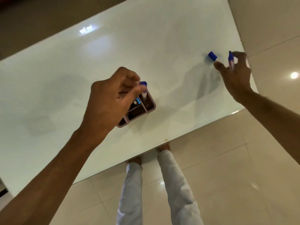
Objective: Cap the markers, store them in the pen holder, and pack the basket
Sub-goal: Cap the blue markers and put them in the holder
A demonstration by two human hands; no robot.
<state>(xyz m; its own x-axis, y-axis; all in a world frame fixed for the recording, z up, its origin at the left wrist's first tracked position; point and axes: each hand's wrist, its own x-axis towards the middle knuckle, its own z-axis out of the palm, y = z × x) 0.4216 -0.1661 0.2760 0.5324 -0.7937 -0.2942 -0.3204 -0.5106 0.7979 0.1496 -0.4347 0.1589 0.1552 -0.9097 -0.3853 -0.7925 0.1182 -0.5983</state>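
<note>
White tabletop (pixel 146 38), shiny floor. Left hand (pixel 110 101) pinches 1 capped marker (pixel 144 90) over the pen holder (pixel 138 111) near the front edge. Right hand (pixel 235 73) grips 1 open marker (pixel 231 60) by the right edge (loose cap (pixel 212 56) just beside). Drop it straight down, slowly.

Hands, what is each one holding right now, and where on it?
Left hand: capped marker pinched just under its cap, over the pen holder. Right hand: uncapped marker, gripped mid-barrel.

Glossy white table (pixel 146 38) over beige floor tiles (pixel 243 184) — white trouser legs (pixel 177 184) below.
</note>
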